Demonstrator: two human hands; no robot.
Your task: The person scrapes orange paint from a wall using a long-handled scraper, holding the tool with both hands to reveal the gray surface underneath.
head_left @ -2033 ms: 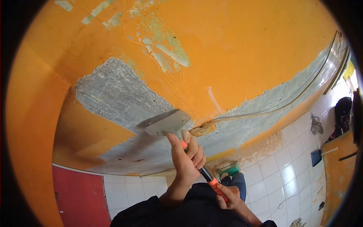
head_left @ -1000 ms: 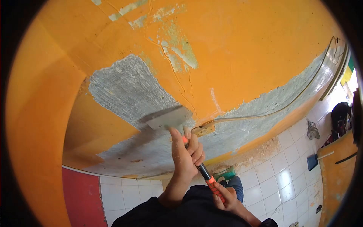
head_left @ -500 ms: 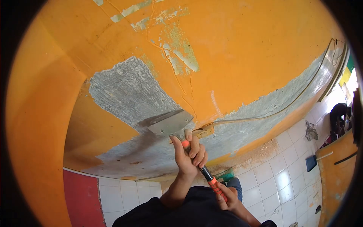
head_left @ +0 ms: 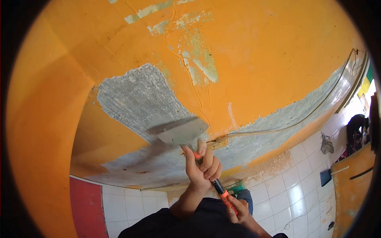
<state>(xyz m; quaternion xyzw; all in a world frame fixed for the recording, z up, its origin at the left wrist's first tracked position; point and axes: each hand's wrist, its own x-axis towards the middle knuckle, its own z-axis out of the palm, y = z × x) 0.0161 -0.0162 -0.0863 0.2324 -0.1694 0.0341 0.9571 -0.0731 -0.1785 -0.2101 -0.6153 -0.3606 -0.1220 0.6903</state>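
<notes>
A wide grey metal scraper blade [head_left: 183, 131] lies near the lower edge of a bare grey patch [head_left: 139, 99] on the orange wall [head_left: 254, 59]. Its long handle [head_left: 227, 199], black with orange grip parts, slopes down to the right. Closed round the upper handle, just below the blade, is my left hand [head_left: 203, 167]. My right hand [head_left: 239, 211] grips the orange lower end. A yellow box [head_left: 221, 142] with a cable sits on the wall right beside the blade.
Cable [head_left: 278, 130] runs along the wall to the right. White floor tiles [head_left: 278, 194] lie below, with debris [head_left: 274, 166] along the wall's foot. A red panel [head_left: 85, 206] stands lower left. At the right are a blue dustpan-like object [head_left: 326, 177] and a crumpled bag [head_left: 327, 144].
The view has shifted a little, so the wall patches appear farther right and slightly lower. The blade also appears slightly farther right. Both hands keep their hold on the handle.
</notes>
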